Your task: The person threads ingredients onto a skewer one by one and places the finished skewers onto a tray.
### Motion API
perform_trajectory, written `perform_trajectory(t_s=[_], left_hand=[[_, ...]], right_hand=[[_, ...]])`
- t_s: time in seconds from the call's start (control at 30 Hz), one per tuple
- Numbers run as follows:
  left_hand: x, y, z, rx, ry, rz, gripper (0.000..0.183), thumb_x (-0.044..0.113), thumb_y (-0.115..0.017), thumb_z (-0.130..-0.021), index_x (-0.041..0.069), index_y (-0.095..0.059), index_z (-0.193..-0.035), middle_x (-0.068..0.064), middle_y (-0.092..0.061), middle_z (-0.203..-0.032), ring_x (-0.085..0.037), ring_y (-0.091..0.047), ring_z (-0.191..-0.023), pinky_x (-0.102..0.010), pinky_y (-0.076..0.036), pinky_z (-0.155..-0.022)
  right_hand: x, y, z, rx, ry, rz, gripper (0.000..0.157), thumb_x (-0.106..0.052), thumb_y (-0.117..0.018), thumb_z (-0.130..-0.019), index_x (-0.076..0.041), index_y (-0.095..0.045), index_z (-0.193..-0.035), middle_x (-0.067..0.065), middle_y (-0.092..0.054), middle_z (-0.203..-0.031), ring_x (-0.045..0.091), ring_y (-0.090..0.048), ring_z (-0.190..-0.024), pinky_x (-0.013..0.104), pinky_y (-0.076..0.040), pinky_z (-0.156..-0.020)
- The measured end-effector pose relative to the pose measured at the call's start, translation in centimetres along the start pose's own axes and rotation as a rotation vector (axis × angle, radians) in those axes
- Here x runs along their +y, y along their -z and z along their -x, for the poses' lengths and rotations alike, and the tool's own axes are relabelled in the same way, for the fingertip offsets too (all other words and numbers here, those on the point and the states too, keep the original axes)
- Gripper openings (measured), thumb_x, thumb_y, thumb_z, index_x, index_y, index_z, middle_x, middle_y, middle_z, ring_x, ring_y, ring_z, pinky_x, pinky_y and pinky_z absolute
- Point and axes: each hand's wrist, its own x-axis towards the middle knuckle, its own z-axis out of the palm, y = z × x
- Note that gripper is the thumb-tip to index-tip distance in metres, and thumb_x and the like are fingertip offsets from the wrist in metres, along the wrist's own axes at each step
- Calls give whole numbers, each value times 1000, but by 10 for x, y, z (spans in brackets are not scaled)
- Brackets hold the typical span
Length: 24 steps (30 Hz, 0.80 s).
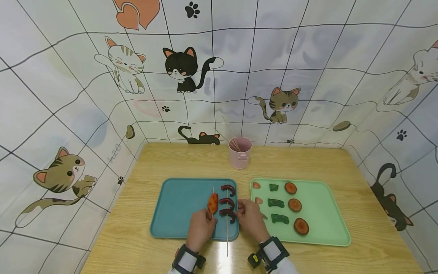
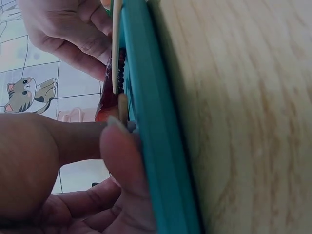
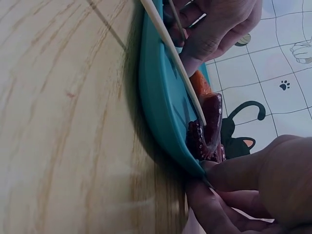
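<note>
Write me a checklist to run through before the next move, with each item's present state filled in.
1. Left hand pinches the stick of the orange piece: ok.
2. Right hand has a firm hold: cannot tell; it is at the right rim of the blue tray.
3. Dark red pieces lined up along one long stick: ok, three.
4. That long stick wholly within the blue tray: not ok, it juts past the near rim.
5. Green tray clear of hands: not ok, the right hand overlaps its left edge in the head view.
6. Spare sticks in the pink cup: ok.
</note>
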Motion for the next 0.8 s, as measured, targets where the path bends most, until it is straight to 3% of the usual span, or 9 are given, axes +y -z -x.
perform_trajectory(t_s=[0.33, 0.57, 0.7, 0.8], left_hand=[[2, 1, 2, -8, 20, 17, 21, 7, -81, -81, 1, -60, -81, -1, -54, -64, -12, -48, -56, -26, -38, -51], [4, 11, -1, 1, 55, 19, 29, 22, -81, -87, 0, -64, -92, -3, -55, -69, -12, -47, -57, -26, -37, -51], [7, 20, -10, 26, 57, 58, 50, 36, -80, -89, -4, -62, -114, -13, -61, -87, -17, -51, -69, -31, -42, -60], [9, 23, -18, 35, 29, 82, 64, 44, -77, -91, -3, -57, -130, -21, -63, -113, -27, -62, -92, -41, -52, -74]], right_hand=[[3, 3, 1, -18, 24, 29, 40, 1, -76, -87, 6, -67, -126, 7, -69, -96, 14, -62, -85, 26, -53, -71], [1, 20, 1, -26, 71, 10, 43, -6, -74, -90, 2, -65, -131, 9, -74, -106, 16, -69, -93, 31, -57, -81], [-4, 33, -1, 6, 113, -68, 47, -8, -75, -92, 0, -62, -136, 13, -73, -118, 25, -70, -104, 37, -58, -89], [-7, 46, -5, 29, 127, -97, 50, -11, -75, -93, -5, -59, -140, 13, -69, -127, 29, -67, -113, 42, -57, -94]])
